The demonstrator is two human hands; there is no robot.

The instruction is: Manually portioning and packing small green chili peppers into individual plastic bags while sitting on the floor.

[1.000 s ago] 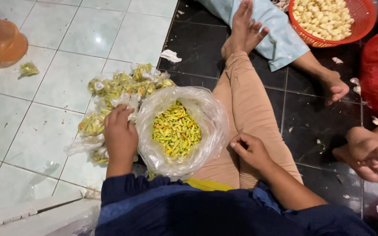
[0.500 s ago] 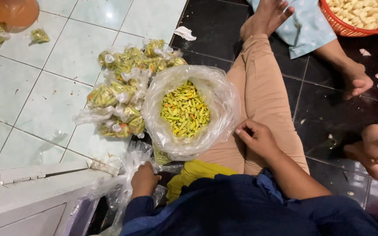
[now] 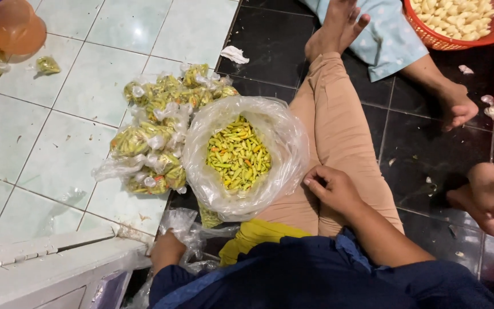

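Chillies fill one big open bag (image 3: pixel 238 154) at centre. Left hand (image 3: pixel 167 249), lower left, grips crumpled empty plastic bags (image 3: pixel 187 226); right hand (image 3: pixel 333 189) rests loosely curled on one knee (image 3: pixel 338 143).

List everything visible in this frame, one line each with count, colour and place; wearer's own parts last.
Large clear plastic bag of chillies: one, yellow-green, open, on the floor by the wearer's leg.
Small knotted plastic packets of chillies: a pile, count unclear, green-yellow, on pale tiles left of the big bag.
Empty clear plastic bags: a bunch, near the left hand.
Orange plastic tub: one, top left.
Red plastic basket of pale peeled cloves: one, top right.
Other people's bare feet: at least three, top and right.
Tan trouser leg: one, stretched forward.
Left hand: at the empty bags, grip unclear.
Right hand: resting on the thigh, loosely curled.
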